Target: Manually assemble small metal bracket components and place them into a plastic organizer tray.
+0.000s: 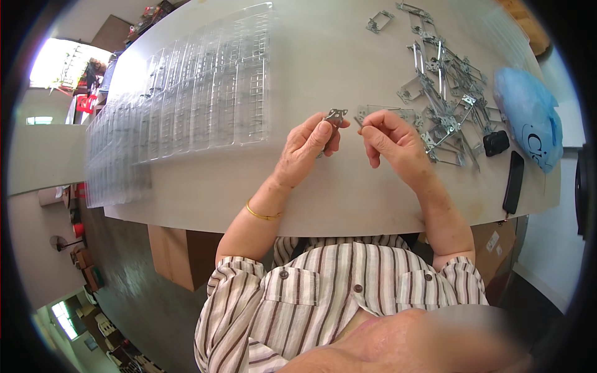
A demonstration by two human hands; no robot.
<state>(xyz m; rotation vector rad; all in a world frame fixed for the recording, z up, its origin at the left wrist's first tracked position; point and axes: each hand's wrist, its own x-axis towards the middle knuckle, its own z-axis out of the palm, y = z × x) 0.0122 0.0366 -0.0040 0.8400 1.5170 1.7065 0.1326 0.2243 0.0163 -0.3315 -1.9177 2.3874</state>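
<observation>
A broad, white tabletop (pixel 205 193) spreads beneath and around both hands. On it, left of and beyond the left hand, lie overlapping clear plastic trays (pixel 205 93) with ribbed compartments. A tangled pile of silvery, narrow metal frames (pixel 443 115) sits right of and beyond the right hand. Farther right of that hand rests a translucent blue plastic bag (pixel 528 115). The left hand (pixel 309 144) is closed around a part and the right hand (pixel 392 140) pinches another, the two just apart. Right of the right hand lies a long black strip (pixel 513 181); well beyond the same hand, a single rectangular metal frame (pixel 380 22) lies alone. The left thumb and fingers grip a dark grey, perforated metal bracket (pixel 336 115), its end showing above the fingertips. A small black block (pixel 495 143) lies right of the right hand, beside the pile. Between the right thumb and forefinger is a thin grey piece (pixel 358 120), mostly hidden.
</observation>
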